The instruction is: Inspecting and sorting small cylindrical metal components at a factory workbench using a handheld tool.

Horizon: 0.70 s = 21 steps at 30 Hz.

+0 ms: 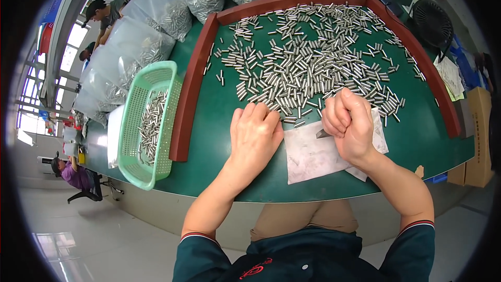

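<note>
Shiny metal on matt green

I see glossy steel pins (308, 57) on a smooth matt green bench (209, 120), a smudged white paper sheet (313, 154), a mint plastic mesh basket (133, 125), and clear glossy plastic bags (156, 10).

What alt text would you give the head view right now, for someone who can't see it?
A person's left hand rests palm-down on a heap of small metal pins on a green table, while the right hand grips a small blade-like tool above a white sheet. A green basket stands at left.
</note>
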Each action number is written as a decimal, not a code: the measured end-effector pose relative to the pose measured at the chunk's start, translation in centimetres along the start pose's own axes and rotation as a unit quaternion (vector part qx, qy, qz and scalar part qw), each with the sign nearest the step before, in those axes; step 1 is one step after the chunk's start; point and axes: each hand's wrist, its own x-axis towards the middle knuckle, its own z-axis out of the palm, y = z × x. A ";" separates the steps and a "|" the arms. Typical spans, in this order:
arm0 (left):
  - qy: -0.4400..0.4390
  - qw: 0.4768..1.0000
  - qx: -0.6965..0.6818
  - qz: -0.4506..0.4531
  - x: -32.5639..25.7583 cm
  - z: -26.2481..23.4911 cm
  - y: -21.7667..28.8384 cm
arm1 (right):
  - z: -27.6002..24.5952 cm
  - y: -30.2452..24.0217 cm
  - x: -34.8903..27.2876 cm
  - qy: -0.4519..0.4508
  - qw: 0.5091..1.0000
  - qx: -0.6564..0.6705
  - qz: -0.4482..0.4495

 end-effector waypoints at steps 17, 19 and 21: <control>0.032 0.972 -0.227 0.052 0.6 -0.4 -1.5 | 0.1 -0.3 0.1 0.009 1.000 0.007 0.012; 0.031 0.956 -0.289 0.031 0.4 -0.4 -1.7 | 0.2 -0.5 -0.2 0.009 1.000 0.008 0.007; 0.028 0.945 -0.326 0.011 0.2 0.1 -1.9 | 0.1 -0.2 0.0 0.009 1.000 0.012 0.009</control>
